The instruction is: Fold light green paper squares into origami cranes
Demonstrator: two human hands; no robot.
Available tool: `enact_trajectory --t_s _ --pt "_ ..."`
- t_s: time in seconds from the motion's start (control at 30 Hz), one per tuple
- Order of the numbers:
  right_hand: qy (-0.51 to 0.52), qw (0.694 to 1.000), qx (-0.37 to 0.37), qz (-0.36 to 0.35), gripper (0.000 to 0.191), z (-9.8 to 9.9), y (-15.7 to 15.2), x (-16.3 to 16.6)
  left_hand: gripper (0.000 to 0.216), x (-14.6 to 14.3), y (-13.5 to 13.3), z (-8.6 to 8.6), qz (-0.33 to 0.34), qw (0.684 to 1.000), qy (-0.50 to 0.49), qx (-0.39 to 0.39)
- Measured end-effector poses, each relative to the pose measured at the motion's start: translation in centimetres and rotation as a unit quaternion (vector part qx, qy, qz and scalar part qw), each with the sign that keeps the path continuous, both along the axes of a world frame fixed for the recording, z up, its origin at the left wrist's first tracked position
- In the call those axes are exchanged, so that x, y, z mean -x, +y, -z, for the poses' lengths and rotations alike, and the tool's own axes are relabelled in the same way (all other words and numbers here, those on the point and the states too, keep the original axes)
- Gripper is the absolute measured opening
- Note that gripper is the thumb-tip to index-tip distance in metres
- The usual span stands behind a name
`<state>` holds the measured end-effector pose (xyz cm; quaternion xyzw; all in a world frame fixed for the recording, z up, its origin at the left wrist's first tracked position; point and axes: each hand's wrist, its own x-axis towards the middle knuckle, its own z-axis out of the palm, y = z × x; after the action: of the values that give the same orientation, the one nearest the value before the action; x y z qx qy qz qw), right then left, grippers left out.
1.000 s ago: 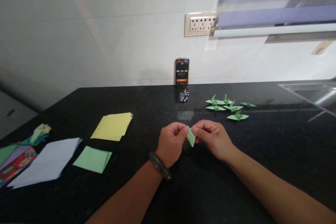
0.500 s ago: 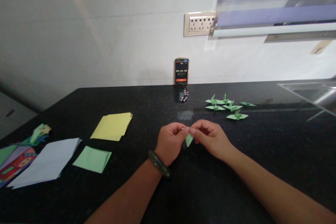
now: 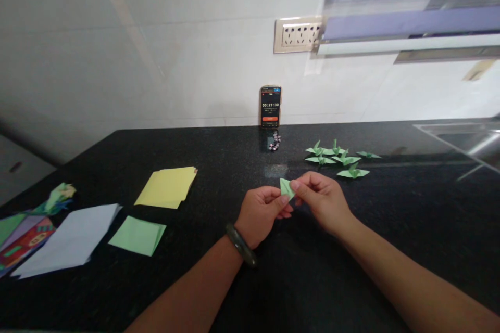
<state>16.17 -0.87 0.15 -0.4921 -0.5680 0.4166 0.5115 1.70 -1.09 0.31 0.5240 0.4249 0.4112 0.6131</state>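
Observation:
A small folded piece of light green paper [image 3: 286, 188] is held up between both hands above the dark countertop. My left hand [image 3: 262, 214], with a dark bangle [image 3: 241, 244] at its wrist, pinches the lower left of the paper between thumb and fingers. My right hand [image 3: 323, 201] is closed on its right side, thumb on top. Fingers cover part of the folds. Several green paper cranes [image 3: 342, 158] stand on the counter beyond my right hand.
Left of my hands lie green paper sheets [image 3: 136, 237], a stack of yellow paper [image 3: 166, 187] and white sheets [image 3: 74, 239]. A phone [image 3: 271, 106] showing a timer leans on the wall, a beaded strap [image 3: 275, 141] before it. A sink [image 3: 476, 140] is at the right.
The green paper has been turned: its point faced down between the fingertips, and now a corner points up. My right hand has shifted slightly right and up, my left slightly right.

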Motion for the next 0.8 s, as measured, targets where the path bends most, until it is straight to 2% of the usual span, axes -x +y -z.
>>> enact_trajectory --t_s 0.2,0.37,0.57,0.8 --pt "0.024 0.996 0.051 -0.076 0.03 0.11 0.39 -0.03 0.018 0.11 0.15 -0.43 -0.007 0.999 0.028 -0.031" --pt "0.001 0.995 0.039 -0.097 0.027 -0.22 0.24 -0.12 0.019 0.04 0.1 -0.35 -0.003 0.999 0.034 -0.04" --pt "-0.053 0.997 -0.019 -0.058 0.03 -0.5 -0.05 -0.08 0.02 0.01 0.09 -0.1 -0.013 0.997 0.045 -0.063" --pt "-0.042 0.997 0.048 -0.049 0.039 -0.1 0.33 -0.13 0.022 0.24 0.36 -0.05 -0.041 0.995 0.056 -0.066"
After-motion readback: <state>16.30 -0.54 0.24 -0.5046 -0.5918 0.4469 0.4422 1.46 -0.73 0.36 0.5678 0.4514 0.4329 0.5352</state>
